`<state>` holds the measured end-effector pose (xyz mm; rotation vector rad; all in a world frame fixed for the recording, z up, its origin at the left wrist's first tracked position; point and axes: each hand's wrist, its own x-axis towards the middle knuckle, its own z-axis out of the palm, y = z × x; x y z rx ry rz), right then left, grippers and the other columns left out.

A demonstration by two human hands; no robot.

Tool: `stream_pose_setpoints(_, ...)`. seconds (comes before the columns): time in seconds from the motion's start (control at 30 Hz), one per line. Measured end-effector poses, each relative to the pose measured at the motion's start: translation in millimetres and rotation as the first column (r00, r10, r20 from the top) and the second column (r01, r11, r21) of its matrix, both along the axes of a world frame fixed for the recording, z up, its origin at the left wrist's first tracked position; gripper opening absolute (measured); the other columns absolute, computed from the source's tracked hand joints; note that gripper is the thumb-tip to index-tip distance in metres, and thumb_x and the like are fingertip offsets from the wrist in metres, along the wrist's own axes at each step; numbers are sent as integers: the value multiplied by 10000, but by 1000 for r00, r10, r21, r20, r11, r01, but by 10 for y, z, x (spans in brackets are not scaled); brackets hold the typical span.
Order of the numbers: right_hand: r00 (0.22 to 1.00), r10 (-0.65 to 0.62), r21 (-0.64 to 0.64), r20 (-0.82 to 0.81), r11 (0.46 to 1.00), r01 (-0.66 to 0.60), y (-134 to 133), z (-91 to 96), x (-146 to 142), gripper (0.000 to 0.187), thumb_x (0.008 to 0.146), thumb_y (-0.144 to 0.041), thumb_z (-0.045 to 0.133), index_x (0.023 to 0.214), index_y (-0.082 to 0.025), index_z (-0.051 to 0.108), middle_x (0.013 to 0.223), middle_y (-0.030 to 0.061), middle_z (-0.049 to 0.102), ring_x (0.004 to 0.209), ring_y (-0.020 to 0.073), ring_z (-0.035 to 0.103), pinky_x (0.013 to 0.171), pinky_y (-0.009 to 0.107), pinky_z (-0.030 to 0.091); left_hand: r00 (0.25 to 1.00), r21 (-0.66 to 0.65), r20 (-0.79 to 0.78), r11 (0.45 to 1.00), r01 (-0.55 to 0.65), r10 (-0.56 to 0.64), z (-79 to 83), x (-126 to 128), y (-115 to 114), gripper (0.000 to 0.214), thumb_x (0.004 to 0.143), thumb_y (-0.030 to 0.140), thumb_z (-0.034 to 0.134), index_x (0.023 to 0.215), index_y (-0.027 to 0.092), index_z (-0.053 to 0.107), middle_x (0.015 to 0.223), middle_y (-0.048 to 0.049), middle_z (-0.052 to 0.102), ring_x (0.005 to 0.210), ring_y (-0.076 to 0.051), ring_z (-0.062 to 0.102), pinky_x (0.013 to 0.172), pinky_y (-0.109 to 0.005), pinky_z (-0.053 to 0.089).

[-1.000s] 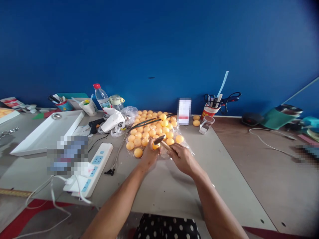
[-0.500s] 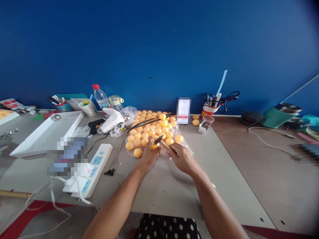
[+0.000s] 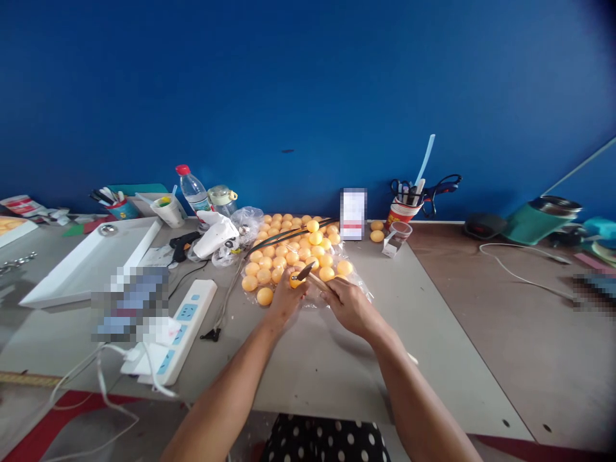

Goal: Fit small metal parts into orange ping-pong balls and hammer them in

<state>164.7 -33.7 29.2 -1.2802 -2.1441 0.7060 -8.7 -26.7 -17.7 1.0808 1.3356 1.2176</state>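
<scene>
My left hand (image 3: 287, 301) is closed round an orange table-tennis ball (image 3: 295, 280) at the front of the heap. My right hand (image 3: 351, 301) grips a small knife with a pale handle (image 3: 316, 281), and its dark blade (image 3: 305, 271) points left over the ball. Whether the blade touches the ball cannot be made out. Behind both hands, many more orange balls (image 3: 280, 250) lie spread on a clear plastic bag (image 3: 360, 282). Thin dark strips (image 3: 283, 238) lie across them.
Left of the balls are a white power strip (image 3: 185, 324), a white tray (image 3: 58, 273), a black glue gun (image 3: 183, 245) and a water bottle (image 3: 192, 190). A phone (image 3: 353, 215) stands behind. At right are a red cup of pens (image 3: 403, 213) and a green tumbler (image 3: 548, 221).
The ball in my left hand shows more, and the knife blade has shifted slightly at its edge. Both hands stay in nearly the same place; the whole view has moved a little.
</scene>
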Motion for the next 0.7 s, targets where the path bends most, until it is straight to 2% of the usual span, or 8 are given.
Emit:
stream_pose_setpoints(0.3,1000,19,1,-20,1000,-19,-25,10,-43,224,892,-219,489,672,-202,453,715,9,532,621,126,464,573,237,336,1000,9,23,1000,2,-3,22,4,-8,392,721,246,609,1090,180,493,658,58,522,558,-86,484,560,-220,398)
stream_pose_setpoints(0.7,998,27,14,-62,1000,-26,-37,20,-42,233,916,-240,483,686,-201,471,724,10,538,640,131,487,592,235,363,998,11,-47,999,38,-38,41,-1,-24,412,740,245,593,1135,191,489,637,64,519,546,-88,486,559,-219,401)
